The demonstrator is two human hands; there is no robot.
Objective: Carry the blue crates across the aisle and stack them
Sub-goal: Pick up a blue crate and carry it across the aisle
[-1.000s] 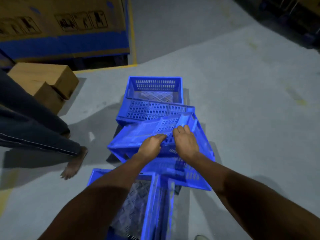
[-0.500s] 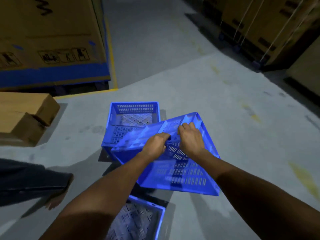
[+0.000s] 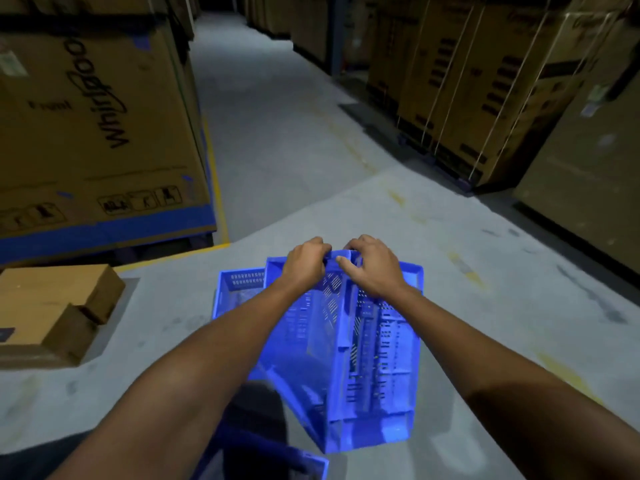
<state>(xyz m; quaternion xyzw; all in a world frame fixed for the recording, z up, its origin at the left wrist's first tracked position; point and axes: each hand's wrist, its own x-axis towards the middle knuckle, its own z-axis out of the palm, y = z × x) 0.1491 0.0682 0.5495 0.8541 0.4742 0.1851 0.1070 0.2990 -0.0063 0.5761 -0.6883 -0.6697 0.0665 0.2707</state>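
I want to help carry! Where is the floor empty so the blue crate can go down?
Bare floor lies right of the held crate, up to the strapped cartons. The aisle ahead looks open too. Left is crowded: another blue crate, small cardboard boxes, the big Whirlpool carton.

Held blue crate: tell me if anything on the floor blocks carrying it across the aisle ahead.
Nothing visible does. The left hand and right hand grip the tilted held crate by its top rim. A second blue crate sits just behind-left; the grey floor beyond looks bare.
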